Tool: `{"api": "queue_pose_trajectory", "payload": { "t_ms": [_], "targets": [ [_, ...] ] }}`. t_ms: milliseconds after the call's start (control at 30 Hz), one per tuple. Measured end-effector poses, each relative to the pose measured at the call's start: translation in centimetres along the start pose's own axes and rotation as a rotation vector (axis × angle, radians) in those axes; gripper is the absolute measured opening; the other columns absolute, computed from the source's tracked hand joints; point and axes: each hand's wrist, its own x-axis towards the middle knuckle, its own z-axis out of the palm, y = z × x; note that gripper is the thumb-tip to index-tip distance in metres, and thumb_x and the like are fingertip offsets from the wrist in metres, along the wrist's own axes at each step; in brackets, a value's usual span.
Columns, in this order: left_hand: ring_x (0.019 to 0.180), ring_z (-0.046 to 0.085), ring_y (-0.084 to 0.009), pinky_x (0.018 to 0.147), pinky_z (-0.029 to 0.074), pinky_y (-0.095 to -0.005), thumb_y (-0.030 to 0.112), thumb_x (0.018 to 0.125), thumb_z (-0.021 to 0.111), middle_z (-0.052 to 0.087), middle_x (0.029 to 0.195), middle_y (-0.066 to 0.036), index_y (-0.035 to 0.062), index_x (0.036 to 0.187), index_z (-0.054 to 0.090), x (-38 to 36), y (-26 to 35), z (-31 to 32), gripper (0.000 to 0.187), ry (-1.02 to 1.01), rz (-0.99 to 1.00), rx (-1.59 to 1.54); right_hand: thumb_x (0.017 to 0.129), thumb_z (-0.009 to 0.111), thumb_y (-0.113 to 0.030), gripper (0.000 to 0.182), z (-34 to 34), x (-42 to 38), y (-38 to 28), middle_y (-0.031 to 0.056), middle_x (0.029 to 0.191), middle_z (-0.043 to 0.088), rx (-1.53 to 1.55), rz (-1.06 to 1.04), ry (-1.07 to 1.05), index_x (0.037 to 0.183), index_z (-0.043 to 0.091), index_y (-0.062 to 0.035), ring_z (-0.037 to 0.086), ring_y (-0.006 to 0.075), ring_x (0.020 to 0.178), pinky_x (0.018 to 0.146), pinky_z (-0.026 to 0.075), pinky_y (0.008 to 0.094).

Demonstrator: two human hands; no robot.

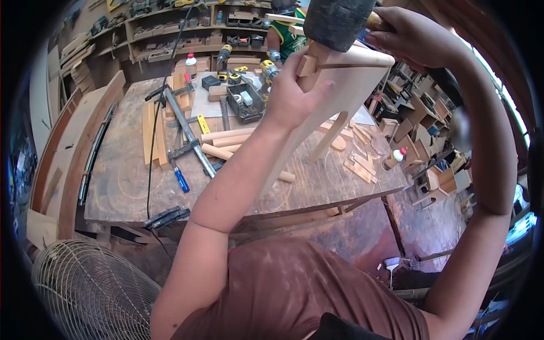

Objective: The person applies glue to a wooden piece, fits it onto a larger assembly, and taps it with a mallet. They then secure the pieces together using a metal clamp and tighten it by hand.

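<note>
Over the surface (124, 190), near the top edge of a pale wooden panel (343, 90), a wooden block (307, 66) is gripped by the left hand (292, 93). Above the panel, a mallet (338, 25) is held by its handle in the right hand (409, 34); the two hands are set apart, each closed on its own thing. The step in hand is judged to be the tapping of the block against the panel. For the next move, a square, measured blow seems called for, with the left thumb (bare, and close under the black head) kept well clear.

Whether block and mallet are touching cannot be told. The mallet's top is cut off, the left fingertips are hidden behind the block, and the panel's lower part is partly covered by the left forearm. Beyond the panel, a person in green (292, 41) is mostly hidden.
</note>
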Motion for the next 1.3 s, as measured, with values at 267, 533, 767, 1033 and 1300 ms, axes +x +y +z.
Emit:
{"api": "queue_pose_trajectory", "payload": {
  "t_ms": [267,533,767,1033,1300],
  "targets": [
    [0.112,0.06,-0.0209,0.095,0.05,-0.0335,0.012,0.082,0.077,0.056,0.125,-0.014,-0.0025,0.138,0.038,0.4,-0.2,-0.2,0.069,0.02,0.091,-0.084,0.097,0.058,-0.031,0.031,0.2,-1.1,-1.2,0.0134,0.074,0.062,0.098,0.097,0.009,0.1,0.062,-0.0003,0.062,0.0226,0.069,0.067,0.049,0.0372],
    [0.108,0.06,-0.0215,0.093,0.052,-0.0343,0.004,0.077,0.073,0.056,0.123,-0.012,0.0103,0.143,0.039,1.7,0.3,-1.1,0.074,-0.05,0.157,0.017,0.1,0.057,-0.029,0.029,8.3,-4.0,6.1,-0.0005,0.06,0.054,0.473,-0.079,0.536,0.111,0.057,-0.0032,0.049,0.0055,0.041,0.038,0.037,0.0217],
    [0.103,0.061,-0.0189,0.087,0.052,-0.032,0.009,0.077,0.073,0.062,0.114,-0.011,0.0092,0.131,0.053,3.6,3.5,-2.9,0.058,-0.194,0.118,0.23,0.094,0.063,-0.032,0.032,24.6,-13.1,10.5,0.0022,0.06,0.055,0.856,0.29,0.455,0.095,0.061,-0.0002,0.052,0.0102,0.048,0.046,0.042,0.0273],
    [0.083,0.07,-0.0237,0.078,0.053,-0.0338,0.022,0.086,0.067,0.071,0.097,-0.017,0.0026,0.117,0.066,8.8,10.0,-0.7,0.037,-0.546,0.135,1.158,0.092,0.065,-0.028,0.031,50.8,-22.0,9.3,0.019,0.08,0.066,1.103,0.556,-0.091,0.099,0.064,0.0021,0.065,0.0286,0.08,0.076,0.049,0.042],
    [0.082,0.069,-0.027,0.079,0.054,-0.0398,0.032,0.085,0.066,0.071,0.091,-0.016,-0.0022,0.108,0.064,12.8,8.3,6.9,0.042,-0.874,-0.159,1.495,0.091,0.068,-0.026,0.026,58.1,-19.2,11.0,0.0056,0.057,0.057,1.226,0.415,-0.119,0.087,0.061,-0.0012,0.057,0.0145,0.048,0.047,0.045,0.032]
  ]
}}
